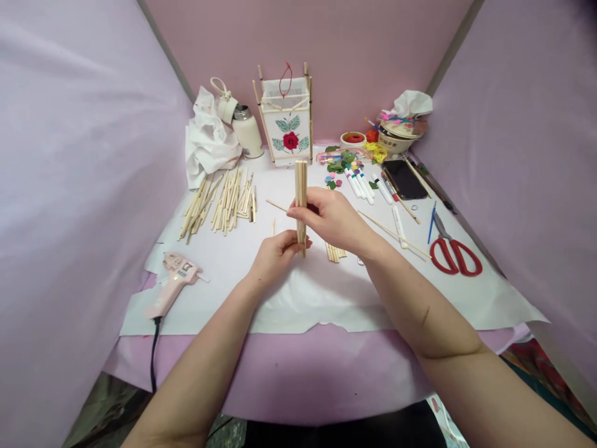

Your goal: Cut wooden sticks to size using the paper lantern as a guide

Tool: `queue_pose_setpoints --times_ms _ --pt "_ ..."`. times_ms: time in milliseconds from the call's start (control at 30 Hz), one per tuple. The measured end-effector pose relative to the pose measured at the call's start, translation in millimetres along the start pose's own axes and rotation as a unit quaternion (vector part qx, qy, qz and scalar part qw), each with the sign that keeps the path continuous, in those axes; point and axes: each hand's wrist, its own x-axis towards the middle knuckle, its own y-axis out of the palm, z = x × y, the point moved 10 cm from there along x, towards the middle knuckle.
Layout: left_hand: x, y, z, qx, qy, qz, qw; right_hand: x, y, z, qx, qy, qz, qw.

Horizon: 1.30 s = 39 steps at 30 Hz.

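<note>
A small bundle of wooden sticks (301, 180) stands upright above the middle of the white sheet, gripped by both hands. My left hand (282, 252) pinches its lower end. Higher up, my right hand (326, 214) closes around the bundle from the right side, thumb across the front. Behind the right hand and wrist, a row of short sticks (336, 252) lies on the sheet, partly hidden. Another thin stick (276, 204) lies just left of the bundle. Farther back stands a stick-framed lantern (284, 121) with a red rose and green leaves on its white panel.
Loose sticks (228, 202) lie in piles at left, with a pink glue gun (172, 286) nearer me. At right are red-handled scissors (450, 249), a black phone (405, 179) and several markers (359, 185). A cream bottle (248, 134) and a bowl (395, 142) stand at the back.
</note>
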Motion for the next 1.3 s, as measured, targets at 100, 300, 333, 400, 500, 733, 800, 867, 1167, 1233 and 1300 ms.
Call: queue_pose_setpoints --times_ms 100,300,333,400,500,733,800,867,1167,1233,1300 --pt "0.4 0.6 -0.6 0.002 0.012 -0.011 1.0 1.0 0.6 -0.8 0.008 -0.011 0.003 1.0" --pt "-0.1 5.8 7.9 -0.035 0.014 -0.008 0.999 1.0 4.5 -3.1 0.0 -0.004 0.024 1.0" --pt "-0.4 6.9 9.3 -0.039 0.011 -0.007 0.999 0.8 4.8 -2.4 -0.002 -0.005 0.026 1.0" --pt "-1.0 7.6 10.3 -0.036 0.009 -0.011 0.999 0.6 5.3 -0.8 -0.008 -0.008 0.029 1.0" --pt "-1.9 5.9 7.4 -0.02 0.016 -0.029 0.999 0.3 6.7 2.7 -0.014 -0.02 0.033 0.999" --pt "-0.5 6.4 7.2 -0.026 0.019 -0.033 0.999 0.1 7.2 2.4 -0.012 -0.031 0.047 0.998" --pt "0.1 8.7 8.1 -0.022 0.017 -0.023 0.999 0.4 6.2 0.9 -0.008 -0.028 0.047 0.998" --pt "-0.3 9.9 7.7 -0.01 0.017 -0.019 1.0 0.0 6.4 1.6 -0.004 -0.029 0.049 0.998" --pt "-4.9 1.3 -1.4 0.033 0.056 -0.069 0.995 -4.2 12.7 16.3 0.023 -0.076 0.058 0.995" --pt "-3.7 4.4 4.7 0.035 0.036 -0.052 0.997 -2.7 17.0 9.3 0.01 -0.06 0.07 0.996" --pt "-3.7 6.1 8.4 0.032 0.024 -0.044 0.998 -1.5 19.0 4.1 0.001 -0.048 0.074 0.996"
